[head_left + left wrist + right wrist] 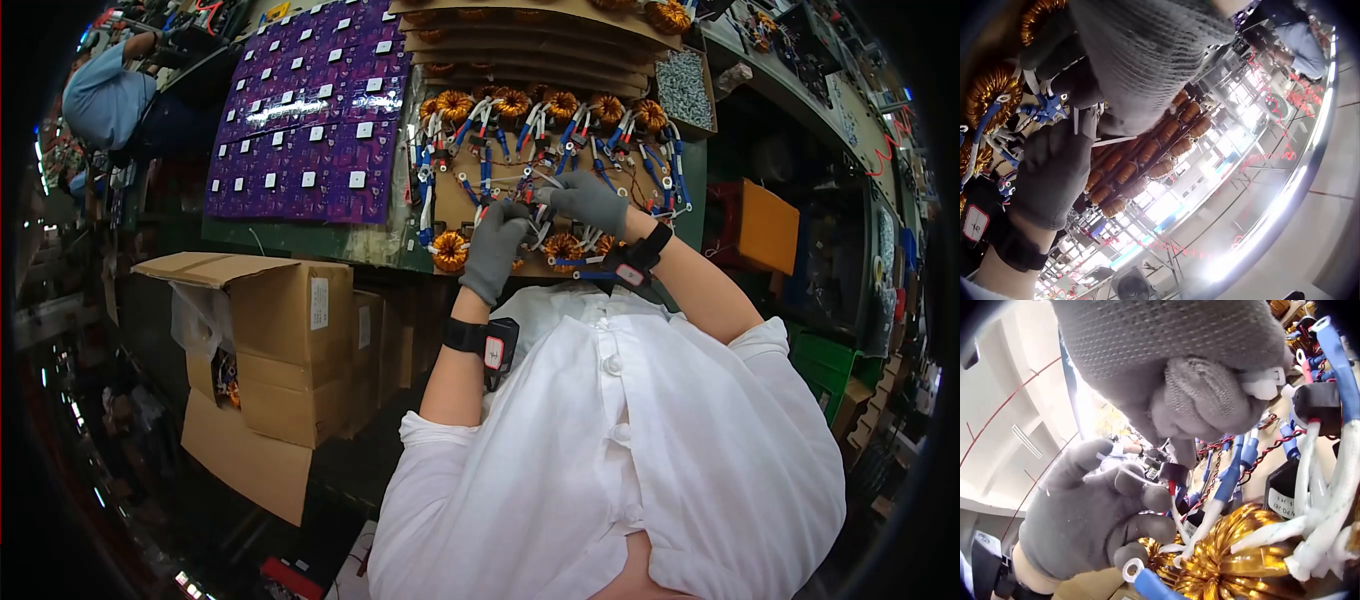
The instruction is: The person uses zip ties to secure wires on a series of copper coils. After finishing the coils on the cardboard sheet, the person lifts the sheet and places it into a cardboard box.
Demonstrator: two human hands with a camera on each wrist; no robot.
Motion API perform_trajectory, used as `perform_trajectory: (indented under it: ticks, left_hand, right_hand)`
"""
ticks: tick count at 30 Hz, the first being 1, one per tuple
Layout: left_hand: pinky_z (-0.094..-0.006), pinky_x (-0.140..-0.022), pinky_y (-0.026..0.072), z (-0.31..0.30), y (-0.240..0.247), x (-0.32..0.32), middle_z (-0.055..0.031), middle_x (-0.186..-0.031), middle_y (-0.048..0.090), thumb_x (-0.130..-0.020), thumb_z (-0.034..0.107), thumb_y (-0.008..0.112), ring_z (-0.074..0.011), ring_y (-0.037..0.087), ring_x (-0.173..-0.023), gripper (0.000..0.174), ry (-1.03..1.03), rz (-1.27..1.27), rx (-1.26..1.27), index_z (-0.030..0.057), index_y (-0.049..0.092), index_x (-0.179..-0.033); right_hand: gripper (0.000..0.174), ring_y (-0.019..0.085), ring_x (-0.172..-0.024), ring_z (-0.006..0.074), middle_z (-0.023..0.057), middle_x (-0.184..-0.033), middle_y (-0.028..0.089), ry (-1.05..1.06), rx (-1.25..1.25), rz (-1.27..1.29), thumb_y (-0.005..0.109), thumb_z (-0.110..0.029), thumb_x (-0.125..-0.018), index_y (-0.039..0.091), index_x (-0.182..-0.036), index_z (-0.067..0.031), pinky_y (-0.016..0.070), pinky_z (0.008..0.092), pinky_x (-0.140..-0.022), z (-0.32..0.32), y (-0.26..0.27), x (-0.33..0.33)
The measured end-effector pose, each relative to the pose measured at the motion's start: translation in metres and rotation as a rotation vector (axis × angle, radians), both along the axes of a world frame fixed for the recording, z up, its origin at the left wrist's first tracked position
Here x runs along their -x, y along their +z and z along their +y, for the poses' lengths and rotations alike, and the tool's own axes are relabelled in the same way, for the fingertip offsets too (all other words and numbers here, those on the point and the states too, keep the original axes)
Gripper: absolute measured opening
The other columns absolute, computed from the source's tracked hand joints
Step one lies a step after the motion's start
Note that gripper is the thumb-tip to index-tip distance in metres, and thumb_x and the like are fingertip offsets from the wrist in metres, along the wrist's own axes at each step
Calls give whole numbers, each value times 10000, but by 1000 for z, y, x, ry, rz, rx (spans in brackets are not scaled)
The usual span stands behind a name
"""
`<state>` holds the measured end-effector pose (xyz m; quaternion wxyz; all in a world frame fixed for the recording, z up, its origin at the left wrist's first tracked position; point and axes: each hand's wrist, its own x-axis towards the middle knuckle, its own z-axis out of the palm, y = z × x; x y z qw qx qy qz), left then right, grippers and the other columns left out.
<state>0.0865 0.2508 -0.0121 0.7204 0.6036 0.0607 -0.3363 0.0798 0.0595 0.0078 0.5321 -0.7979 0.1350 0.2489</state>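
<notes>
The left hand (497, 250) had its grip clamped on a strip (1142, 479), the right hand (592, 205) on a tie (1265, 385), near coils (450, 252).

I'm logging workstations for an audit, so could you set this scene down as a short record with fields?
Bench: green
Left hand: gray-gloved, among the wiring; exact hold unclear
Right hand: gray-gloved, fingers curled round a white plastic piece
Work items: copper-colored coils with blue and white leads
Left of work: purple circuit boards bearing white squares
Beyond work: stacked cardboard layers
Far right corner: boxed small metal parts
Beside bench: open cardboard box
</notes>
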Motion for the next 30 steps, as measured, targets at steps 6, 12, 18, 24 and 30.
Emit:
perform_trajectory:
  ticks: [6,12,18,24,30]
  left_hand:
    - [-242,-623,501,-4,-5,2,-55,-876,642,-862,143,616,-92,591,-755,174,-107,-218,-177,20,633,-983]
    - [-237,-611,496,1,-18,6,-41,-837,654,-842,143,663,-89,588,-708,193,-58,-286,-91,18,641,-987]
    - [-217,-538,466,-8,-10,5,-20,-773,632,-864,127,617,-70,565,-641,147,-37,-209,-151,30,633,-974]
    - [-244,-573,502,-6,-16,2,-48,-823,654,-866,147,615,-102,609,-670,152,-32,-150,-173,9,635,-929]
    - [-219,-545,456,-17,-13,5,-15,-748,628,-855,163,639,-69,562,-627,140,11,-300,-254,25,641,-881]
  right_hand:
    - [348,526,-653,112,34,-744,602,-139,-128,62,674,-291,-831,659,-1049,-20,433,284,-612,0,-2,-1]
    - [361,514,-616,107,18,-727,584,-183,-221,73,694,-289,-813,652,-1050,-20,412,277,-565,-4,-15,-4]
    - [356,470,-542,87,-3,-653,542,-187,-309,103,698,-292,-813,640,-1032,-18,354,254,-484,-8,-20,-4]
    - [305,437,-493,81,-13,-635,534,-196,-384,161,707,-276,-811,650,-958,-15,313,238,-447,-10,-17,-2]
    - [233,453,-534,67,-27,-615,502,-238,-282,22,691,-270,-825,656,-846,-40,327,252,-464,6,-11,4]
